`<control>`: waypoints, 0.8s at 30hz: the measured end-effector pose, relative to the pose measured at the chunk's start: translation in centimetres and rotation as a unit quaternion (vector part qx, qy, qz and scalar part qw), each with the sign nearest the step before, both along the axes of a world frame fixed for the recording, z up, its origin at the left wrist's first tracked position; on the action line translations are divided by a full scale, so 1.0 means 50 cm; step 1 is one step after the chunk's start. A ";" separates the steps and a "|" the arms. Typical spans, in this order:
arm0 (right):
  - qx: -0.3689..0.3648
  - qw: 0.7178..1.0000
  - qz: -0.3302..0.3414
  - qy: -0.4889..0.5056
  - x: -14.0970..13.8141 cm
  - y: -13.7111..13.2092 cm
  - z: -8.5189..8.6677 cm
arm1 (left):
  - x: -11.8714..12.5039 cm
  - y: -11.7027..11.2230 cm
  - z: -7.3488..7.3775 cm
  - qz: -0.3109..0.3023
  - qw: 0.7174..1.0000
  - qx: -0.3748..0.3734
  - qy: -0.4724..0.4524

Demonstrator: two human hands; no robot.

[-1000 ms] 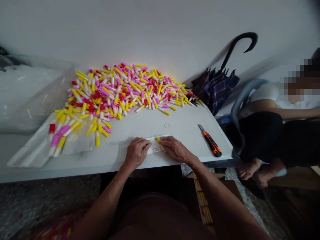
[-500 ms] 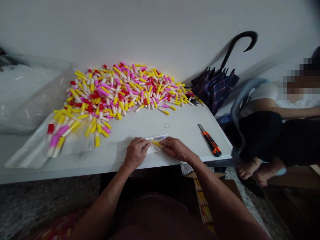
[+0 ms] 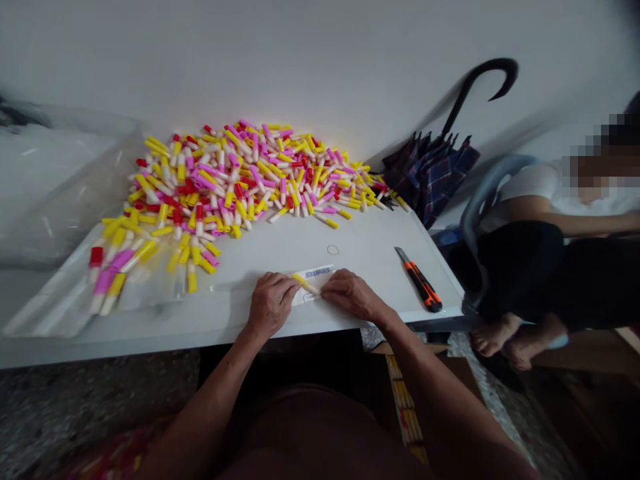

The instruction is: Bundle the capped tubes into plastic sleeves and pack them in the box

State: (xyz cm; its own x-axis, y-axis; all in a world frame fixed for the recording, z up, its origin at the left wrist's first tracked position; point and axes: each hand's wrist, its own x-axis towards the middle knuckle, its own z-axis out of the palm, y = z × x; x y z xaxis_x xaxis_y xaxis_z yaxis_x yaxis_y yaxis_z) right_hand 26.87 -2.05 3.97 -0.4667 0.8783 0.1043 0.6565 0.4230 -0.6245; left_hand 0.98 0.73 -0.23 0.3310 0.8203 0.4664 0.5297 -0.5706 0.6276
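Holding the label: a yellow plastic tube lies slantwise across a white barcode label, lower centre of the frame, near the front edge of the white table.
Grip: the left hand and right hand sit low and close together, fingers curled inward, with the fingertips at or just beside the tube's two ends; whether they are truly pinching it cannot be told from here.
Technique: keeping both hands close to the paper and pressing evenly from each side would likely stop the tube from rolling off the label.
Heap: loose plastic tubes with white bodies and yellow, pink or red ends spread across the upper centre.
Left of frame: a clear plastic bag holding more tubes lies on the table.
Right of frame: an orange-and-black utility knife lies on the table, with a rubber band above the hands and a folded tartan umbrella past the far corner.
Nearby: a seated person is at the right edge, partly cut off.
Hidden: the fingers cover the tube's ends and part of the label, and the label's print is too small to read.
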 end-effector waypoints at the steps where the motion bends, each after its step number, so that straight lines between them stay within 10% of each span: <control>1: 0.011 1.000 0.010 -0.016 -0.005 0.004 -0.003 | 0.000 0.000 0.001 0.000 1.000 -0.001 0.004; 20: 0.018 0.999 0.033 0.011 -0.015 0.007 -0.014 | -0.005 -0.005 0.010 0.022 0.999 0.015 0.041; 24: 0.018 0.991 -0.094 0.098 -0.044 -0.015 -0.023 | -0.004 -0.005 0.010 0.025 0.999 0.012 0.041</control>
